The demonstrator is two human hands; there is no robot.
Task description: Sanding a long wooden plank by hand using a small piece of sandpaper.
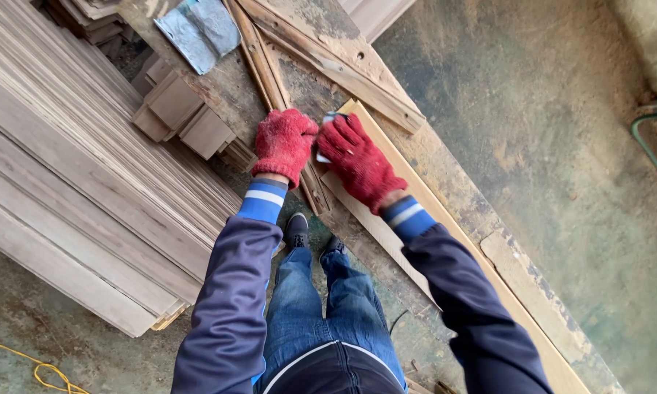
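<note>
A stack of planks (66,168), a yellow cord (44,368), perhaps grey cloth (201,29).

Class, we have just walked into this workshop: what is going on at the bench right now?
A person in red work gloves leans over a worn workbench. The right hand presses a small pale pad or cloth onto a light wooden board lying along the bench. The left hand rests beside it on a darker strip of wood. A large stack of planks stands to the left.
</note>
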